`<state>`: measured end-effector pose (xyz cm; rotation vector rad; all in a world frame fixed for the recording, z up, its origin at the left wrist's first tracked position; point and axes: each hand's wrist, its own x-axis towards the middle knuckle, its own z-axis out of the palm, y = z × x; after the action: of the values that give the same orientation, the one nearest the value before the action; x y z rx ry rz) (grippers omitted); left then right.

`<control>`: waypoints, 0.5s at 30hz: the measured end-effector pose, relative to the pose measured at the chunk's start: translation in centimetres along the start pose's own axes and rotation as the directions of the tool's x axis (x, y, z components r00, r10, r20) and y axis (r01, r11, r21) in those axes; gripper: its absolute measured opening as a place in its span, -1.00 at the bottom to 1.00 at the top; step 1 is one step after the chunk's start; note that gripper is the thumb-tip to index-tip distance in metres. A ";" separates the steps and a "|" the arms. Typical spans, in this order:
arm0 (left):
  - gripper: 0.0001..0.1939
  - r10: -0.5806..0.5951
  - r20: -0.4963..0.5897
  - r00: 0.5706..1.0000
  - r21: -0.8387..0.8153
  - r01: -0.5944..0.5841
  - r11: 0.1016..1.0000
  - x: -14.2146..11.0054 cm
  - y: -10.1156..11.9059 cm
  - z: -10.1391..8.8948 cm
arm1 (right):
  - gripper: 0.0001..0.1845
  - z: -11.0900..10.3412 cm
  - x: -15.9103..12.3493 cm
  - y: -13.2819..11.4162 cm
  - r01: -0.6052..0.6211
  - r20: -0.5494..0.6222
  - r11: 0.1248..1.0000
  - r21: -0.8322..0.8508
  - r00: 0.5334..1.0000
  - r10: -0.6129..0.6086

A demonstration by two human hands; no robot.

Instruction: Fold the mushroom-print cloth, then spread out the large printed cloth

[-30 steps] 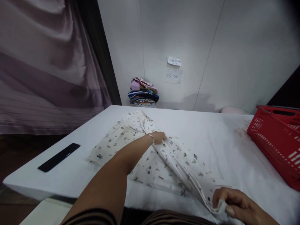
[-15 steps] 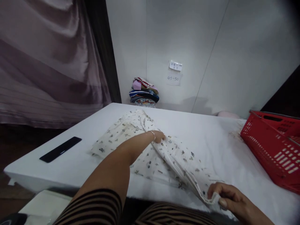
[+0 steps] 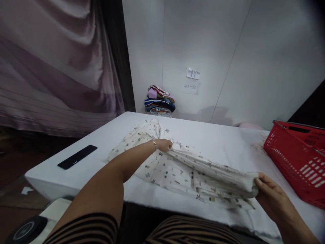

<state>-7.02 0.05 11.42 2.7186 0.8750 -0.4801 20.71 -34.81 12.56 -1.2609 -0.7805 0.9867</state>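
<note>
A thin white garment (image 3: 175,171) with small leaf and fruit prints lies spread across the table; its exact kind is hard to tell. My left hand (image 3: 164,145), a bracelet on its wrist, is closed on a gathered fold near the garment's middle. At the right end, my right hand (image 3: 270,195) pinches the edge between thumb and fingers and holds it slightly off the table. Between both hands the cloth is stretched into long folds, while the left part lies flat and a little rumpled.
The white table (image 3: 213,135) carries a black phone-like slab (image 3: 77,157) at the left and a red perforated basket (image 3: 291,159) at the right. Folded clothes (image 3: 159,101) are stacked by the wall behind, below paper notes (image 3: 191,81). A pinkish curtain (image 3: 56,67) hangs left.
My right hand has moved up and to the right, lifting the garment's end away from the table's front edge. My left hand has shifted slightly left, still gripping the fold.
</note>
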 end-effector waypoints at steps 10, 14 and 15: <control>-0.44 0.057 -0.029 0.998 -0.046 -0.058 0.997 1.2 1.2 1.4 | -0.72 -0.4 -1.1 0.5 0.029 0.077 0.994 -0.108 0.997 -0.020; -0.54 -0.001 -0.073 0.997 -0.176 -0.012 0.984 1.8 1.6 2.4 | -0.72 -1.0 -1.4 0.7 0.027 0.134 0.985 -0.171 0.991 -0.004; -0.55 -0.022 -0.080 0.997 -0.221 0.003 0.975 1.8 1.7 2.7 | -0.73 -1.1 -1.4 0.6 0.027 0.141 0.982 -0.186 0.990 -0.001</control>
<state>-5.24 -1.21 8.50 2.5452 0.9081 -0.2574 21.04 -36.49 11.81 -1.3550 -1.0096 1.0172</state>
